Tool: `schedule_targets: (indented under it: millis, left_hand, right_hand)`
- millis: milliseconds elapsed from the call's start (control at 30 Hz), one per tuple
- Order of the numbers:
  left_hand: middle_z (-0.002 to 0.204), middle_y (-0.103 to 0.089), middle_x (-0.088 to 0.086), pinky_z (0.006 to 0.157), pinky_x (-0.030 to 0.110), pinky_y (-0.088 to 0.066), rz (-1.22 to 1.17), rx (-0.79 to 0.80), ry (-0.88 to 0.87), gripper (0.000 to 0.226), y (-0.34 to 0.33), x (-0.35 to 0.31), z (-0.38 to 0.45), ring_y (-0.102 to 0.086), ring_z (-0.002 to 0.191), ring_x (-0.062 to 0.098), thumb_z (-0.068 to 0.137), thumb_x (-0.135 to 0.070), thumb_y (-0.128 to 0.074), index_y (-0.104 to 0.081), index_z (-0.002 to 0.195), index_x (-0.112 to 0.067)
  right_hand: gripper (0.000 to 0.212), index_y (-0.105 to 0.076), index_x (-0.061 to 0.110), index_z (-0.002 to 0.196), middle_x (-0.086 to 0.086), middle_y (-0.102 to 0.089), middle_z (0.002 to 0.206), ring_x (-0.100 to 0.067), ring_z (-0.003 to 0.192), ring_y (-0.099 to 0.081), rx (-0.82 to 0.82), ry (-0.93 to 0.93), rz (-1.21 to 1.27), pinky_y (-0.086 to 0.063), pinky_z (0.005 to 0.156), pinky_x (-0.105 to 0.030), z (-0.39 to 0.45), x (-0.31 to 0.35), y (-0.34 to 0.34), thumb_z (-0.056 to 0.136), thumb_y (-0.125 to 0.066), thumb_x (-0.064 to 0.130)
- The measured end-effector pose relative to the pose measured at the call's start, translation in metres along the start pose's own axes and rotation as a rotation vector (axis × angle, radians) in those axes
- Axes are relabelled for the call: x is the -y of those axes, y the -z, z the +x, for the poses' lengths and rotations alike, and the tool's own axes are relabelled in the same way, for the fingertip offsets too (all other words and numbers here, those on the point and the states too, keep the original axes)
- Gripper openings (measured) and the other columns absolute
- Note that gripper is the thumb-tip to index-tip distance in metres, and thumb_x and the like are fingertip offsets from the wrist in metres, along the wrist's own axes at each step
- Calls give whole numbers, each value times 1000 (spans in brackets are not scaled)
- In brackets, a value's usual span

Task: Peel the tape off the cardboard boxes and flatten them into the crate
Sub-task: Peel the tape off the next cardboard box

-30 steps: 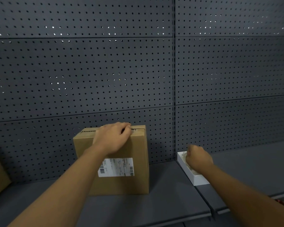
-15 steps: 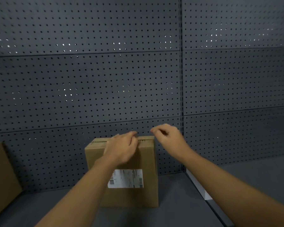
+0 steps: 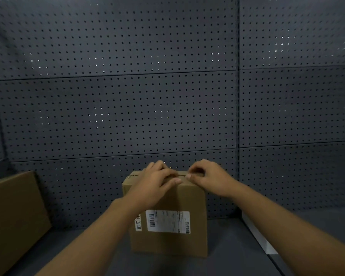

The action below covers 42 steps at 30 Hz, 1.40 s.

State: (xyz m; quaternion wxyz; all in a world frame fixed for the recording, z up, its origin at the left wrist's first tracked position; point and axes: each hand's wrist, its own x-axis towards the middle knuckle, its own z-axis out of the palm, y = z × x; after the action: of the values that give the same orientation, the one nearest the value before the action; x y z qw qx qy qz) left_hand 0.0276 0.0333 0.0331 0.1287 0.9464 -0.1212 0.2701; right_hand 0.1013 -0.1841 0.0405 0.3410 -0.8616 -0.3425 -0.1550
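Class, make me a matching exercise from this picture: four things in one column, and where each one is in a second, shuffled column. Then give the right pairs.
Things
1. left hand
2. shipping label
3. second cardboard box
4. white box

Places
A. at the left edge of the shelf
B. on the top of the middle cardboard box
C. on the middle box's front face
D. right of the middle box, partly behind the right forearm

Pairs: 1-B, 2-C, 3-A, 4-D
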Motion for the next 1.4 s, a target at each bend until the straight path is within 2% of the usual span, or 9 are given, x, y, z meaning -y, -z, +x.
schedule_targets:
  millis: [100, 200, 367, 500, 633, 833, 1033, 1200, 1400]
  left_hand:
    - [110, -47, -21, 99, 32, -41, 55, 17, -30, 31, 4, -8, 3, -40, 108, 5, 101, -60, -48, -59, 121, -40]
    - [121, -45, -16, 103, 36, -41, 54, 92, -49, 36, 2, -10, 2, -40, 115, 9, 106, -54, -41, -54, 133, -35]
    - [158, -37, -10, 118, 41, -28, 119, 159, -34, 46, -6, -9, -4, -30, 144, 16, 108, -53, -33, -38, 149, -32]
    - [137, -42, -12, 108, 37, -29, 97, 175, 6, 36, 0, -9, -1, -34, 129, 17, 106, -56, -40, -41, 136, -36]
    - [125, -32, -8, 105, 40, -27, 107, 225, 2, 52, 3, -3, -3, -28, 120, 18, 98, -73, -37, -36, 139, -41]
    - [123, -39, -12, 106, 39, -30, 61, 126, 18, 51, -3, -7, -6, -34, 119, 12, 99, -73, -21, -45, 130, -41]
    - [120, -47, -13, 100, 35, -35, 122, 64, 28, 47, -12, -18, -4, -42, 116, 12, 105, -63, -20, -51, 122, -33]
    - [139, -45, -16, 104, 35, -34, 175, 40, 28, 51, -20, -16, -7, -38, 123, 13, 106, -63, -18, -46, 140, -37]
    - [164, -26, -20, 114, 43, -15, 151, 234, 68, 64, -6, -17, 1, -21, 141, 22, 103, -69, -20, -23, 161, -42]
  right_hand:
    - [20, -72, 25, 109, 18, -58, 103, -8, 106, -58, -33, -27, 61, -48, 97, -30, 0, -2, 0, 96, -70, 39]
    - [23, -71, 27, 115, 22, -52, 101, -14, 116, -50, -36, -45, 2, -39, 108, -37, -1, -4, 1, 98, -65, 42]
    - [17, -70, 23, 112, 3, -60, 112, -15, 109, -57, -106, -65, 36, -41, 82, -24, -2, -8, 0, 101, -63, 34]
    - [17, -75, 20, 110, 7, -70, 107, -11, 103, -63, -157, -67, 22, -50, 87, -28, -3, -1, 5, 100, -65, 30]
    - [23, -79, 20, 106, 16, -66, 97, -3, 93, -61, 3, -18, 56, -54, 86, -30, -7, 7, 18, 96, -70, 39]
    - [26, -75, 17, 122, 7, -60, 124, -10, 113, -59, 219, -75, 138, -51, 101, -32, -5, 3, 41, 98, -65, 18]
    - [27, -73, 19, 126, 5, -58, 125, -12, 118, -57, 202, -89, 110, -47, 100, -29, -6, -6, 40, 100, -64, 22]
    - [24, -76, 23, 113, 10, -71, 109, -3, 102, -63, 176, -36, 138, -50, 89, -24, -7, -5, 36, 94, -73, 37]
    - [33, -71, 18, 82, -9, -66, 71, -22, 63, -56, -65, -74, 89, -54, 68, -43, 6, -14, 27, 104, -56, 37]
